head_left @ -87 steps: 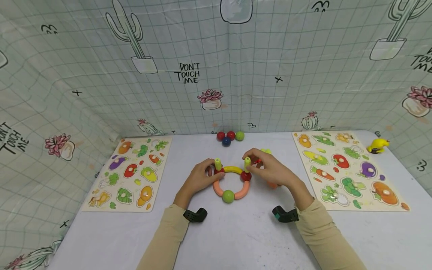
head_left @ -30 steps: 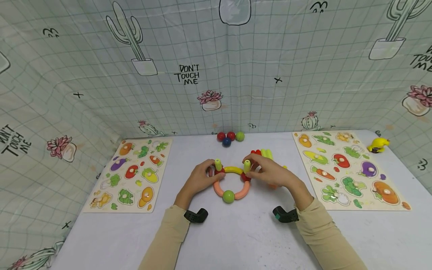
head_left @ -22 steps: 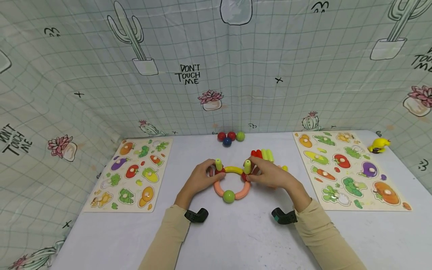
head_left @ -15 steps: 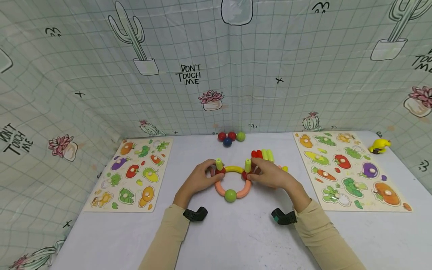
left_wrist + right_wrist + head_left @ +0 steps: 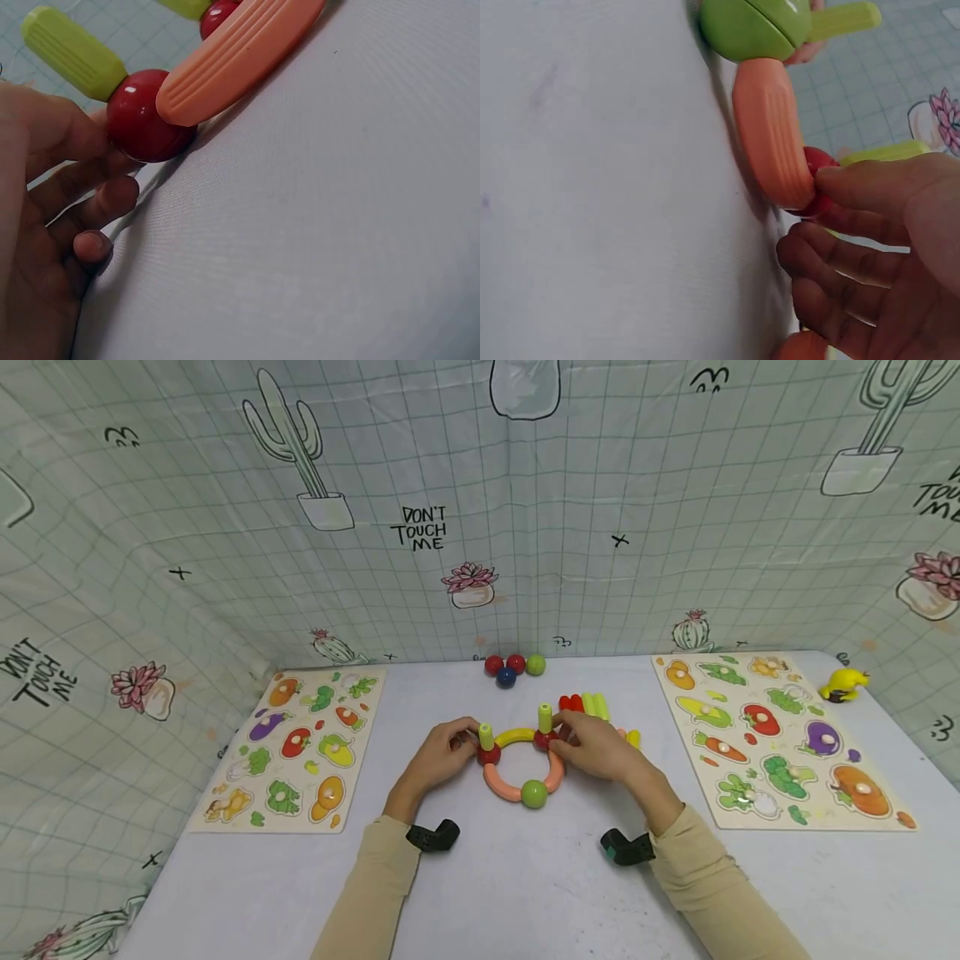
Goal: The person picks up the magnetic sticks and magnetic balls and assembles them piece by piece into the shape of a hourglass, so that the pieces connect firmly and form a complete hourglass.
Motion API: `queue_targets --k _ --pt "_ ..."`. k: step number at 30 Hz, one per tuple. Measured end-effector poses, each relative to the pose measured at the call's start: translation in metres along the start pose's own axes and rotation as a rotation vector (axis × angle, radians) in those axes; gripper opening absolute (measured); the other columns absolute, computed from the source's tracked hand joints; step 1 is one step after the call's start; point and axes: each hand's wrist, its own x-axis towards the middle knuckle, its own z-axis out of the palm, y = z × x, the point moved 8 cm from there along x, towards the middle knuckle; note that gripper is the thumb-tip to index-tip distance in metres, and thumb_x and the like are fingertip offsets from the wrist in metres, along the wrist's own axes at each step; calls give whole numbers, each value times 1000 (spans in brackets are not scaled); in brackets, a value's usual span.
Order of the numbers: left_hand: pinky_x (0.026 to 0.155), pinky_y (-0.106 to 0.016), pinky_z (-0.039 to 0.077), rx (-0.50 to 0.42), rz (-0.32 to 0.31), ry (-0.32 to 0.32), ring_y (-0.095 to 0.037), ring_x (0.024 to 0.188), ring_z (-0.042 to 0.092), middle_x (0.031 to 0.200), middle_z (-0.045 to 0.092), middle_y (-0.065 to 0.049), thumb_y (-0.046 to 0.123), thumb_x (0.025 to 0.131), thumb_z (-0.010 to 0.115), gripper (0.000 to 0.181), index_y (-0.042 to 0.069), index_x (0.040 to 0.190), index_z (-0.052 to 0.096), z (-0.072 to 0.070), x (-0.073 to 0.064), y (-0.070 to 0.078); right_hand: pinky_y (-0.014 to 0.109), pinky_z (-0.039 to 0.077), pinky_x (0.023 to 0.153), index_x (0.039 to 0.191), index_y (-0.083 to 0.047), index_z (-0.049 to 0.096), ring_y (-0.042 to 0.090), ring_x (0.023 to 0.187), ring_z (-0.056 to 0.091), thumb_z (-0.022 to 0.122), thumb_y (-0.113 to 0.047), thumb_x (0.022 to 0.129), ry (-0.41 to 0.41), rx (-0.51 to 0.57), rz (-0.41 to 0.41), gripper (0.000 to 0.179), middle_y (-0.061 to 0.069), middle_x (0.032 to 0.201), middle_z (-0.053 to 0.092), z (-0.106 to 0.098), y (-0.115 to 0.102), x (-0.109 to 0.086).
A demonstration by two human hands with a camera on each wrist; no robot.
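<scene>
Between the hands, a toy ring lies on the white table (image 5: 525, 877). Two red balls, a green ball (image 5: 534, 793), a yellow curved rod (image 5: 515, 736) and two orange curved rods (image 5: 502, 783) form it. A light green rod (image 5: 486, 737) stands up from the left red ball (image 5: 488, 755); a second light green rod (image 5: 545, 718) rises from the right red ball (image 5: 547, 742). My left hand (image 5: 435, 758) touches the left ball's outer side with relaxed fingers, its lower fingers apart from it in the left wrist view. My right hand (image 5: 600, 750) pinches the right ball, thumb in front.
Loose balls, including a blue ball (image 5: 506, 677), sit at the back. Red rods (image 5: 576, 702) and light green rods (image 5: 596, 706) lie behind my right hand. Vegetable puzzle boards flank the table, one left (image 5: 360, 710), one right (image 5: 708, 781). A yellow toy (image 5: 843, 682) stands far right.
The ring has turned counterclockwise: its green ball went right, the right red ball away from me, the left one nearer. My left thumb has come off the left ball's front.
</scene>
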Motion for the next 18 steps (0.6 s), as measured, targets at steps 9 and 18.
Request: queue_targets --k 9,18 --pt "64 -23 37 -14 -39 5 -12 70 45 79 59 1 14 94 55 14 15 99 68 1 1 -4 27 38 59 100 -7 61 15 66 49 59 -26 92 -139 -60 60 21 1 71 55 5 -1 -8" --pt "61 -22 36 -18 -84 -9 -14 67 45 83 60 0 5 92 51 23 19 97 69 3 1 -8 26 37 56 111 -6 59 13 61 47 57 -26 94 -97 -86 51 27 0 66 51 12 -12 -6"
